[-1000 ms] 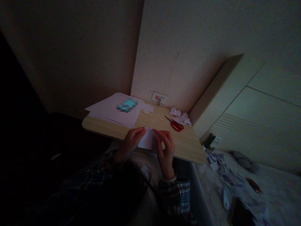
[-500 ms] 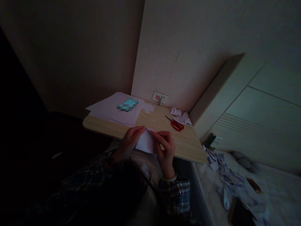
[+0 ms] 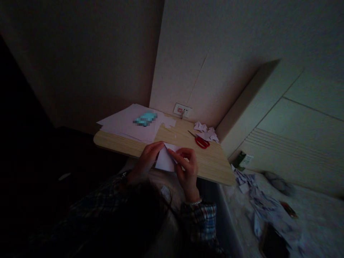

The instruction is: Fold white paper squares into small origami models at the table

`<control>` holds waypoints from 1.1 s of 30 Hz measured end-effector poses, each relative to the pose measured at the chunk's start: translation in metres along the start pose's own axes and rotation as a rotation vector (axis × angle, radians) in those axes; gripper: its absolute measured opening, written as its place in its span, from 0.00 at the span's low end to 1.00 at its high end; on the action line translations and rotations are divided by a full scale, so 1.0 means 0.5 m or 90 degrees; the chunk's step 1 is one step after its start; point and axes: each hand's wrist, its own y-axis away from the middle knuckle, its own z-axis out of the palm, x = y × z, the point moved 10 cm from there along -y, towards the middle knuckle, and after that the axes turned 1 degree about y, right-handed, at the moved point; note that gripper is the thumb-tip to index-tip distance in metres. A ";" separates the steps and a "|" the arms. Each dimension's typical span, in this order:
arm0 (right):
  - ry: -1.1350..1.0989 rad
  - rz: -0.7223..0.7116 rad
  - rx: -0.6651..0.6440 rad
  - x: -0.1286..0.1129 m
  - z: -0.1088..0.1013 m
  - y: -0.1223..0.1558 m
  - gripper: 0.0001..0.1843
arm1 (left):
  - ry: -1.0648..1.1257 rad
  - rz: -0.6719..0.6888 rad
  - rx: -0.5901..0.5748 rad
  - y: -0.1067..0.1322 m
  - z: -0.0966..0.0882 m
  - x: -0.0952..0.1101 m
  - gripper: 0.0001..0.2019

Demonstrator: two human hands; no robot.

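A small white piece of paper [image 3: 165, 160], partly folded, is held between both hands at the front edge of the wooden table [image 3: 215, 165]. My left hand [image 3: 147, 157] is closed on its left side, fingertips at the top corner. On the right, my right hand [image 3: 187, 166] grips the paper with thumb and fingers, the index finger lying along a slanted fold. The fingers cover part of the sheet's right side. Beyond the right hand, red-handled scissors [image 3: 201, 141] lie on the table with their blades pointing to the back left.
Large white sheets [image 3: 120, 123] cover the table's left end, with a blurred turquoise object [image 3: 145, 118] on top. Folded paper pieces [image 3: 206, 132] lie at the back right. A wall socket [image 3: 182, 110] is behind. On the bed [image 3: 317, 218] are many paper pieces [image 3: 264, 202] and a dark object [image 3: 274, 242].
My right index finger and thumb have shifted slightly left along the paper, and a folded flap now shows more at its top. The left hand has barely moved.
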 end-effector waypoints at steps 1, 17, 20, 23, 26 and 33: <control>0.002 0.000 -0.003 0.000 0.001 0.000 0.33 | 0.015 -0.006 0.006 0.000 -0.002 -0.001 0.14; -0.104 0.178 0.068 0.039 -0.019 -0.014 0.10 | -0.085 0.120 -0.120 0.015 0.046 0.056 0.12; -0.124 0.201 0.095 0.050 -0.021 -0.013 0.05 | -0.095 0.130 -0.122 0.018 0.046 0.058 0.12; -0.163 0.214 0.130 0.062 -0.023 -0.009 0.02 | -0.083 0.136 -0.123 0.015 0.044 0.057 0.12; -0.173 0.222 0.140 0.071 -0.020 -0.005 0.04 | -0.059 0.132 -0.108 0.012 0.037 0.055 0.12; -0.187 0.237 0.125 0.079 -0.010 0.000 0.04 | 0.007 0.036 -0.127 0.010 0.045 0.031 0.14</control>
